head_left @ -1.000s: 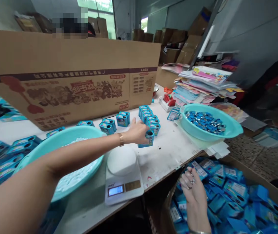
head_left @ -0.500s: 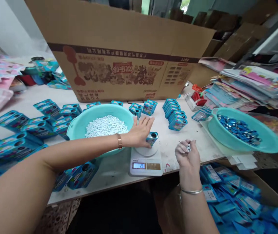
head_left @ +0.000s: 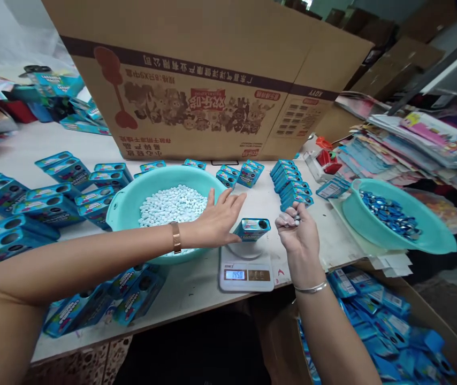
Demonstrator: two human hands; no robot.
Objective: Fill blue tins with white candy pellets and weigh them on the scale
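- A small blue tin [head_left: 252, 229] now stands on the white scale [head_left: 246, 263], its round hole facing up; half a second ago the readout was low, and it now shows a higher figure, though the digits are too small to trust.
- The left hand [head_left: 212, 220] lies flat and open, fingers [head_left: 234, 200] spread, its thumb side just beside the tin's left wall; whether it touches the tin cannot be told. A second ago the same hand gripped the tin among the rows farther back on the counter [head_left: 196, 283].
- The right hand [head_left: 297, 231] has risen from the carton [head_left: 376, 326] of blue packs below the counter edge and hovers just right of the tin, fingers curled shut around a few small pale pieces pinched at the tips.
- Judged from this, the tin is placed for weighing and the right hand is poised to drop its pieces in.
- Behind the left fingers sits a teal basin [head_left: 132, 200] of white pellets; well to the right of the right fingers, a second basin [head_left: 433, 240] holds dark blue caps.
- More tins [head_left: 292, 184] stand in rows beyond both hands, before a large cardboard box [head_left: 212, 80].
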